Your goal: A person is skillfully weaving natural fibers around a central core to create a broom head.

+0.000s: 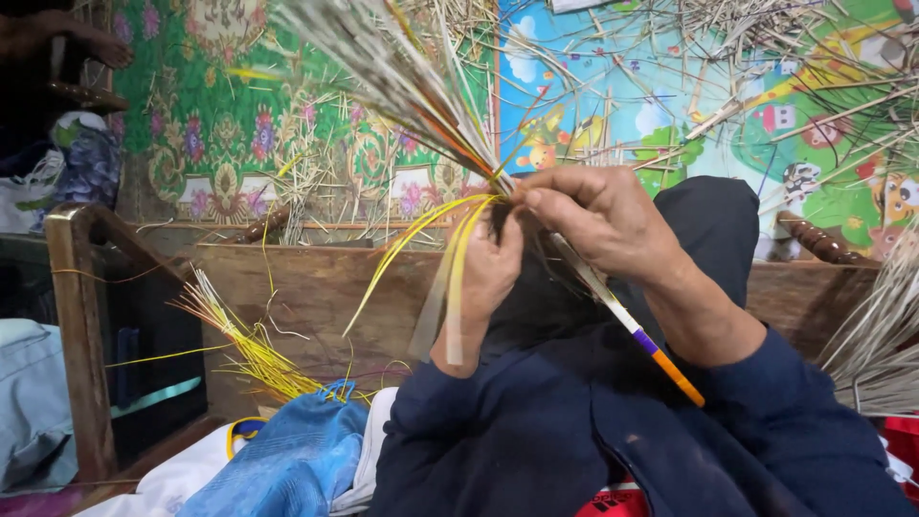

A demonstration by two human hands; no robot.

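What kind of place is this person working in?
Probably a home craft corner for straw or broom work. Both hands, left hand and right hand, grip a fanned bundle of dry grey straw stalks; loose pale stalks litter colourful patterned floor mats, beside a low brown wooden frame.

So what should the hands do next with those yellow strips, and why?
Probably pull the loose yellow strips snug. The left hand and right hand pinch the straw bundle together where it narrows, yet the strips curl down slack below that spot, so they don't look tight.
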